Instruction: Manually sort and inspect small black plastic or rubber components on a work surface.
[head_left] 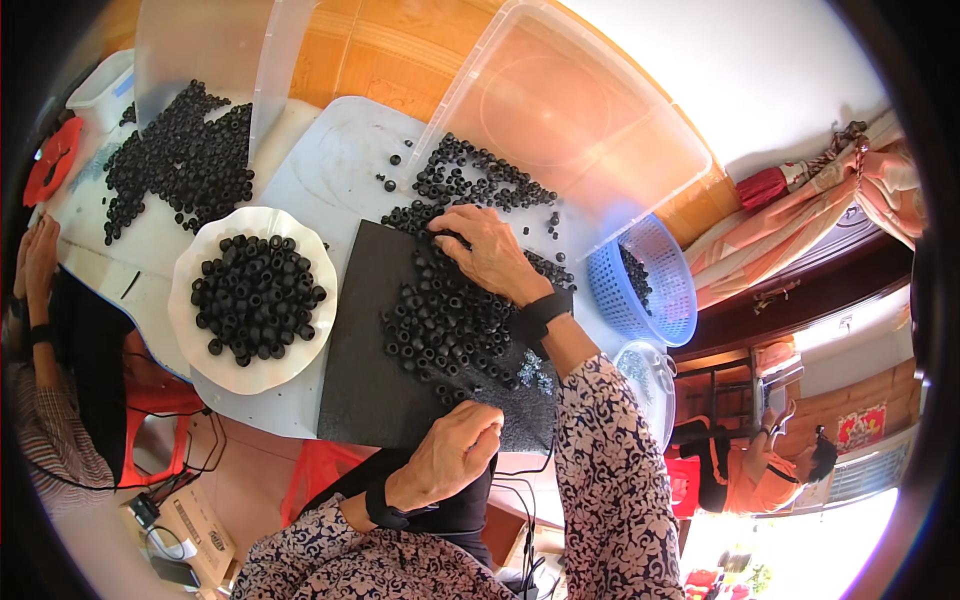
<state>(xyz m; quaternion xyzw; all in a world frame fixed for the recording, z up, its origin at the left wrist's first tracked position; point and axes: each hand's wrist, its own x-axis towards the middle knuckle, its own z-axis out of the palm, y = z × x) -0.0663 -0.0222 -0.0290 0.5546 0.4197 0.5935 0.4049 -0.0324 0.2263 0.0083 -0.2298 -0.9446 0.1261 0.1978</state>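
A heap of small black beads with holes (445, 320) lies on a dark flat board (360, 340) in front of me. My right hand (485, 250) reaches over the far side of the heap, its fingers bent down among the beads and the thumb apart from them. At the board's near edge my left hand (447, 458) is closed, with fingers curled in; whatever it may hold is hidden. Left of the board stands a white scalloped bowl (182, 290) filled with similar black beads. Small bluish-clear bits (535, 372) lie near my right wrist.
A clear plastic bin (560, 110) lies tipped behind the board, beads spilling from it. A blue basket (672, 300) stands right, above a clear tub (655, 395). Another bead pile (185, 150) lies far left, near a co-worker's hands (38, 255). Another person (755, 475) sits at right.
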